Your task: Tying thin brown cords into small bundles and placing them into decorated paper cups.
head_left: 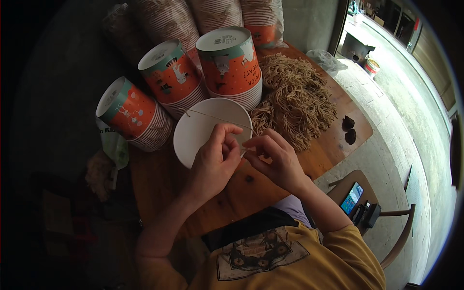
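Mustard T-shirt (324, 263) cloth lies nearest, below my hands. My left hand (212, 159) curls its fingers; my right hand (278, 159) brings thumb and index nearly together. Whether either pinches the thin cord (212, 116) across the white tub (193, 133), I cannot tell. Tan strands (299, 96) heap rightward, probably for easy reach; orange tubs (229, 67) stand nested behind, presumably saving room.

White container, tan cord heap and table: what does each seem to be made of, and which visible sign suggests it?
White container: probably coated paper, perhaps plastic; smooth, plain, low-sheen inside. Tan cord heap: plant fibre or paper, it seems; matte, loose, stringy strands. Table: apparently wood, perhaps varnished; brown surface, faint sheen, dark knot.
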A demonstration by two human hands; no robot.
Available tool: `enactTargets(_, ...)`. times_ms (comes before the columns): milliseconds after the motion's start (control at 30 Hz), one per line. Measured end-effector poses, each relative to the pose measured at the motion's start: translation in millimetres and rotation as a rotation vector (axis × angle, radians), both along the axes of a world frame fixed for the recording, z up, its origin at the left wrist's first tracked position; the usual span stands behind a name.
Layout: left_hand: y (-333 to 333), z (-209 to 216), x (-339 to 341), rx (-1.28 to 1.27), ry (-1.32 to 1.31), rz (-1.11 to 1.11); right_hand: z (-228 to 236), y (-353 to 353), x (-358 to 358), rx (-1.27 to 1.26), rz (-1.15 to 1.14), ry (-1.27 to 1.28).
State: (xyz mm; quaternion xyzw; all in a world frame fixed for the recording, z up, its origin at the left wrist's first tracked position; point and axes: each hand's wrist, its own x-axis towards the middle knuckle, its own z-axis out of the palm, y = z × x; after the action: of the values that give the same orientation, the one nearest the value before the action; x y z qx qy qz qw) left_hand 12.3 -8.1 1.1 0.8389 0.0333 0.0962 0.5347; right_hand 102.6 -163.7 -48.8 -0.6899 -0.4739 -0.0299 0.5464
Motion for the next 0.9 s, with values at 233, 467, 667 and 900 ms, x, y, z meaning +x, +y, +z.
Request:
enactTargets(233,-9.1,-6.2,-1.6,0.285,-0.162,0.027,11.2,-3.9,2.9,-0.014,-0.113,-0.436)
enactTargets(467,-9.1,-8.9,-1.8,0.468,-0.289,0.051,15.0,-9.0,4.1,-0.087,-0.104,-0.471)
enactTargets(667,-5.8,-8.8,-17.9,0.580,-0.285,0.061,25.0,-9.1,3.6,-0.076,-0.023,-0.326)
enactTargets(900,-12.4,-19.9,-31.9,0.812,-0.418,0.080,29.9,-7.1,-14.9,-0.041,0.053,-0.255)
